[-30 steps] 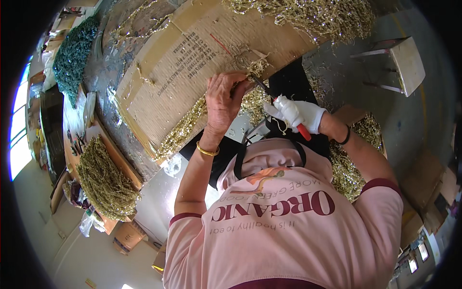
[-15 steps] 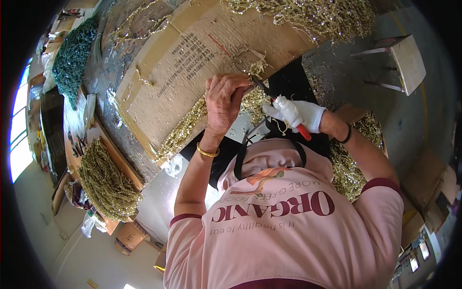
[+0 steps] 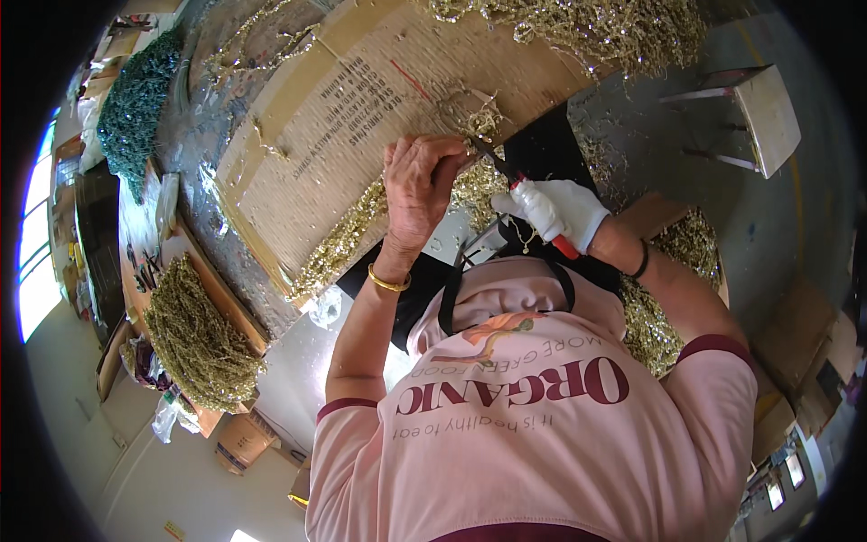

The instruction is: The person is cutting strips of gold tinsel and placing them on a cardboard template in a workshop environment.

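Observation:
My left hand (image 3: 421,185), bare with a gold bangle at the wrist, is closed in a pinch over the near part of a cardboard sheet (image 3: 316,163). What its fingertips hold is hidden. My right hand (image 3: 567,213), in a white glove, grips a cutting hand tool (image 3: 565,247) with red handles, one wrapped in white. Its dark jaws point up and left, close to my left fingertips. Just beyond the jaws lies a small tangle of pale gold strands (image 3: 485,119). Gold tinsel garland (image 3: 339,242) runs along the sheet's near edge and shows on both sides of my left hand.
A large gold tinsel heap (image 3: 578,32) covers the sheet's far end. More gold bundles lie at the left (image 3: 194,334) and beside my right arm (image 3: 655,325). A green tinsel bundle (image 3: 135,108) sits far left. A pale stool (image 3: 763,117) stands at the right.
My right hand and the tool have shifted and turned slightly, and the jaws look a little different in angle. My left hand stays nearly where it was, still pinched.

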A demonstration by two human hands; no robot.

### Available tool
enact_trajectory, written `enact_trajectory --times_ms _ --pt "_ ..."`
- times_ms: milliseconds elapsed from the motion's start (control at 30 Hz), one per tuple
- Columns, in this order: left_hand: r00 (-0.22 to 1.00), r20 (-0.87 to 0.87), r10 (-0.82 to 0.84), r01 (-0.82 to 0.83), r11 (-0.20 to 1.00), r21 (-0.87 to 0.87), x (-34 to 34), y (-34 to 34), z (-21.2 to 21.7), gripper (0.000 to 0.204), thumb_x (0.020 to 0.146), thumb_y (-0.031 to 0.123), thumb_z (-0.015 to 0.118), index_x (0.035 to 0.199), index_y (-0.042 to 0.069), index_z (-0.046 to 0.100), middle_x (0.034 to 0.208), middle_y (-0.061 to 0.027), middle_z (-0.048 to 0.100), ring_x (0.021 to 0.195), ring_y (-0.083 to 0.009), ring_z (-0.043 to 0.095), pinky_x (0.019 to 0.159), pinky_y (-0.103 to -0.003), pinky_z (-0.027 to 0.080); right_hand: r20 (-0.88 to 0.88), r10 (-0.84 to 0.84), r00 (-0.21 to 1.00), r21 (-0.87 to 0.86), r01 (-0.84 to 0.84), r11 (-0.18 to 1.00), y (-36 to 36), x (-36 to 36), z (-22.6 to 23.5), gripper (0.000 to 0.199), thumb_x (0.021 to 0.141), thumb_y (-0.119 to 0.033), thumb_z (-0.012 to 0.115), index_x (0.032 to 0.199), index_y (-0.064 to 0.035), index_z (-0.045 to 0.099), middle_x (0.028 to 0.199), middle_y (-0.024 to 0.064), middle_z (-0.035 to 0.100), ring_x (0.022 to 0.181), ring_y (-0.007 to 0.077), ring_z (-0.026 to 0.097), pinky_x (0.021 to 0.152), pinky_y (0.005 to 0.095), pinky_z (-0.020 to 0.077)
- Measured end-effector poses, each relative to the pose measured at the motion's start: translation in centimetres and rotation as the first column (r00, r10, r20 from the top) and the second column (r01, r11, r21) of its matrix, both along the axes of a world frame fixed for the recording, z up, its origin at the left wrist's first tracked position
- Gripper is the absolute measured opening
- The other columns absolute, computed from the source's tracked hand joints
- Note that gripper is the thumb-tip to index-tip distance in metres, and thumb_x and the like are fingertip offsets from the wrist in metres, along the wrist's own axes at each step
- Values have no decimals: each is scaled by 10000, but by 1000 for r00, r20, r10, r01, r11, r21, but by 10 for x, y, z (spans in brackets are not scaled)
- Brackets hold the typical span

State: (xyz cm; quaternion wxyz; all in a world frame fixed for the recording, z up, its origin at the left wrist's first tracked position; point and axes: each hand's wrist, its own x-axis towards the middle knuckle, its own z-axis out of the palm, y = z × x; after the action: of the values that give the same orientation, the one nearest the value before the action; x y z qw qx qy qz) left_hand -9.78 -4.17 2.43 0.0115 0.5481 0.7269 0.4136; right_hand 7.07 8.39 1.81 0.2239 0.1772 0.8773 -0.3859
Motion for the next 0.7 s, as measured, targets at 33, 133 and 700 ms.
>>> enact_trajectory --times_ms 33,133,700 --pt "1000 -1 -3 3 1000 2 0 1 0 190 705 35 667 838 118 559 845 17 628 747 -175 546 688 -303 359 -121 -213 970 -339 161 927 -2 7 -9 396 873 -399 391 771 -58 565 618 118 542 558 283 552 480 372 445" --pt "1000 1 -1 1 1000 -8 0 0 -2 189 704 36 665 838 119 560 846 16 629 752 -175 546 688 -305 359 130 -620 773 -766 475 432 -1 5 -4 481 891 -458 399 709 -36 542 467 34 459 375 147 484 339 276 382" --pt "999 -45 -23 23 1000 -10 -1 0 -4 183 708 48 661 851 114 569 852 -9 610 757 -204 537 686 -319 370 137 -196 971 -822 222 525 8 33 -45 223 942 -297 379 1073 -128 443 819 12 516 643 79 512 461 207 413"
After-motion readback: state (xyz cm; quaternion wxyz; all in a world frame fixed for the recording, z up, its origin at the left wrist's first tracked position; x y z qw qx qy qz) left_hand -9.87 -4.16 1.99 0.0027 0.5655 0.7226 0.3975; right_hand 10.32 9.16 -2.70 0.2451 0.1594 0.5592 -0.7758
